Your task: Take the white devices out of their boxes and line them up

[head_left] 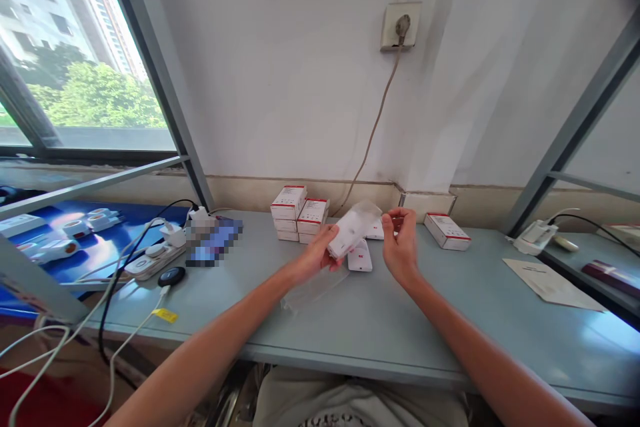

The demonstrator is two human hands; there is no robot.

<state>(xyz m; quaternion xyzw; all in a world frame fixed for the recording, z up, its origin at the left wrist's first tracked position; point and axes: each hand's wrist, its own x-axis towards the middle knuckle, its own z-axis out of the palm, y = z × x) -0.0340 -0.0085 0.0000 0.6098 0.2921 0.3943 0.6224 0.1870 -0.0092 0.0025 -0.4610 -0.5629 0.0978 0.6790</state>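
My left hand is closed around a white, rounded rectangular device inside a clear plastic bag, held tilted above the table. Close to the bag's far end, my right hand has its fingers curled together in a pinch; whatever is between them is hidden. Below the held device lies another white device with a small red mark. Behind it, a further white item is partly covered. A loose clear plastic bag lies flat under my left forearm.
Small white-and-red boxes are stacked near the wall, and one more box sits at the right. A paper sheet lies farther right. On the left are a power strip, a black round puck, cables and a pixelated phone-like object.
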